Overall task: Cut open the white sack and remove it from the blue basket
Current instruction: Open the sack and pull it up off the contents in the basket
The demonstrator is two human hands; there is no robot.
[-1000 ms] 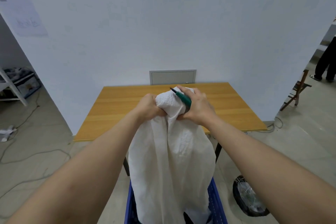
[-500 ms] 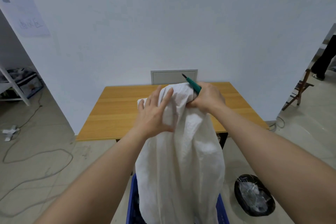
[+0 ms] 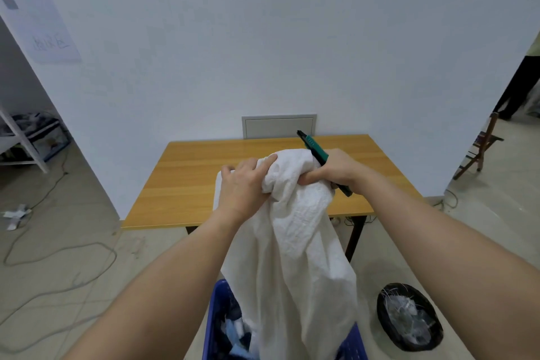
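Note:
The white sack hangs limp and stretched upward out of the blue basket at the bottom of the view. My left hand grips the sack's top on its left side. My right hand clutches the sack's top on the right and also holds a green utility knife, its black tip pointing up and away. Dark and light blue clothes show inside the basket beside the sack. The basket's lower part is out of frame.
A wooden table stands against the white wall just behind the sack. A black bin with a plastic liner sits on the floor to the right. Cables trail over the floor on the left. A person stands in the far right doorway.
The sack has been drawn higher out of the basket. My left hand let go, spread open, then closed on the sack's top again. The knife tilted up to the right.

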